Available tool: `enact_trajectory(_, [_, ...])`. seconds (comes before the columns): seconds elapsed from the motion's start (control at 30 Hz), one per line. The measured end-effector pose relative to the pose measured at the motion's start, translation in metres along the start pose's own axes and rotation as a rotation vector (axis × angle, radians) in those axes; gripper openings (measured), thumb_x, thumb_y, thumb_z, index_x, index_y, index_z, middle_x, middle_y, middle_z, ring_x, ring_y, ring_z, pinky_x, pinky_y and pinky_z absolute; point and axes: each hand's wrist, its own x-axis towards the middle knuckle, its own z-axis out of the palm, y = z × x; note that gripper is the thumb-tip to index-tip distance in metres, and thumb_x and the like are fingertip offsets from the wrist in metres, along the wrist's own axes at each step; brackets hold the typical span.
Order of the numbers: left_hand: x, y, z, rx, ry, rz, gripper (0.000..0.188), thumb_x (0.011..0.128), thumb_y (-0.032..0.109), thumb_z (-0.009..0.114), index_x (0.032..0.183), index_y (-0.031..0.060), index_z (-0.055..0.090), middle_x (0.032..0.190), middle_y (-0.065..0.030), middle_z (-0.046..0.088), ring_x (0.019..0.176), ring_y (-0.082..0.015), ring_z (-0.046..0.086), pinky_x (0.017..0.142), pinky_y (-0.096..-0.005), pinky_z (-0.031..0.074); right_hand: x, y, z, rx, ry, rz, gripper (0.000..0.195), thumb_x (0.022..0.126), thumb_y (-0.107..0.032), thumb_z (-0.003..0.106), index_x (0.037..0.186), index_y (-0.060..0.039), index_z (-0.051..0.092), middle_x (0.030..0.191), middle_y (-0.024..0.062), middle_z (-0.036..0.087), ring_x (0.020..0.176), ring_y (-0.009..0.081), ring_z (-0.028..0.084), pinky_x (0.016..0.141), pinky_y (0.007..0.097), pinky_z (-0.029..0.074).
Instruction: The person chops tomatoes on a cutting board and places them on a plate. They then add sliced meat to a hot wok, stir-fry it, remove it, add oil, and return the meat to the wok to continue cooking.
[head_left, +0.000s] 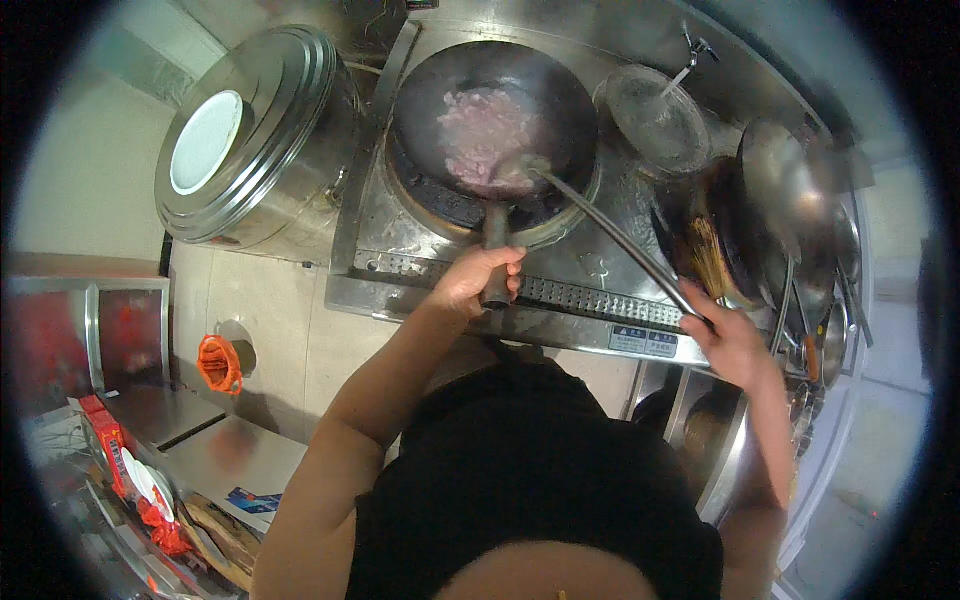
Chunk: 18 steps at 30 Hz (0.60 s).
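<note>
A dark wok (559, 97) sits tilted over the burner of a stainless-steel range (397, 232). My left hand (478, 277) is wrapped around the wok's handle (496, 225). Pale pinkish pieces, seemingly sliced meat (484, 131), lie heaped in the bowl of the wok under a haze of steam. My right hand (724, 330) grips the long metal shaft of a cooking ladle (615, 229). The ladle's head rests among the pieces at their lower right, blurred and partly hidden by them.
To the left stands a large lidded steel drum (300, 187) with a white lid or plate (208, 142) on top. Right of the wok are a water tap (694, 52) over a round mesh-like basin (656, 120), a bamboo brush (709, 259) and a large metal bowl (784, 180). An orange basket (220, 365) is on the floor.
</note>
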Motion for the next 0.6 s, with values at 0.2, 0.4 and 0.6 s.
enact_trajectory(0.2, [0.004,-0.001,0.001,-0.039,0.013,0.016,0.016,0.085,0.017,0.066,0.078,0.0088,0.054,0.068,-0.0004,0.054,0.056,-0.0124,0.053,0.051,-0.0288,0.045,0.067,-0.003,0.086,0.191,0.111,0.178,0.048,0.092,-0.028,0.054,0.138,-0.0159,0.044,0.093,0.0253,0.065,0.091,0.0407,0.063,0.079,0.0439,0.049])
enact_trajectory(0.4, [0.006,-0.002,-0.002,-0.05,0.009,0.035,0.015,0.085,0.016,0.066,0.078,0.0081,0.055,0.068,-0.0008,0.054,0.056,-0.0131,0.053,0.052,-0.0292,0.046,0.017,-0.022,0.067,0.078,-0.169,0.266,0.053,0.093,-0.031,0.053,0.143,-0.0198,0.037,0.083,0.0244,0.066,0.082,0.0432,0.064,0.074,0.0478,0.049])
enact_trajectory(0.6, [0.003,-0.001,0.001,-0.05,0.025,0.035,0.014,0.085,0.016,0.065,0.078,0.0073,0.056,0.067,-0.0005,0.054,0.054,-0.0132,0.053,0.052,-0.0281,0.046,0.093,-0.008,0.12,0.192,0.053,0.203,0.049,0.094,-0.031,0.052,0.14,-0.0174,0.041,0.081,0.0242,0.065,0.081,0.0453,0.062,0.071,0.0497,0.048])
